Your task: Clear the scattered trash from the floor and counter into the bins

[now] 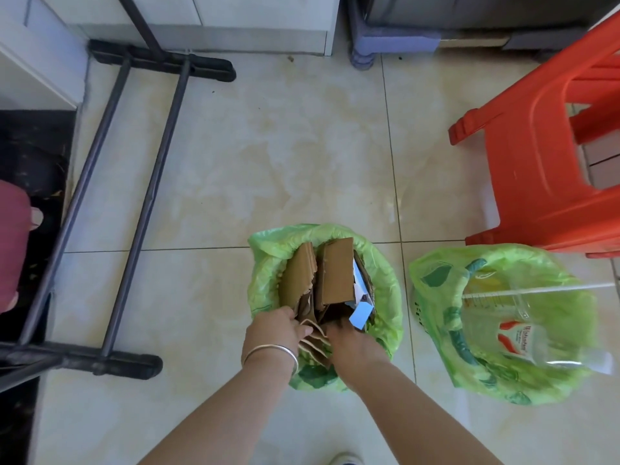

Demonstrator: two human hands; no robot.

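A bin lined with a green bag (265, 280) stands on the floor in front of me, stuffed with brown cardboard pieces (335, 273) and a blue paper scrap (360, 315). My left hand (275, 330), with a silver bangle on the wrist, grips folded cardboard (313, 342) at the bin's near edge. My right hand (349, 344) presses on the same cardboard from the right. A second green-bagged bin (436, 297) at the right holds a clear plastic bottle (523, 333) and a white stick (536, 290).
A red plastic stool (536, 146) stands at the right behind the second bin. A black metal rack base (134, 196) lies across the floor at the left, beside a dark mat (30, 156). White cabinets (235, 21) line the far wall. My shoe tip (345, 459) shows below.
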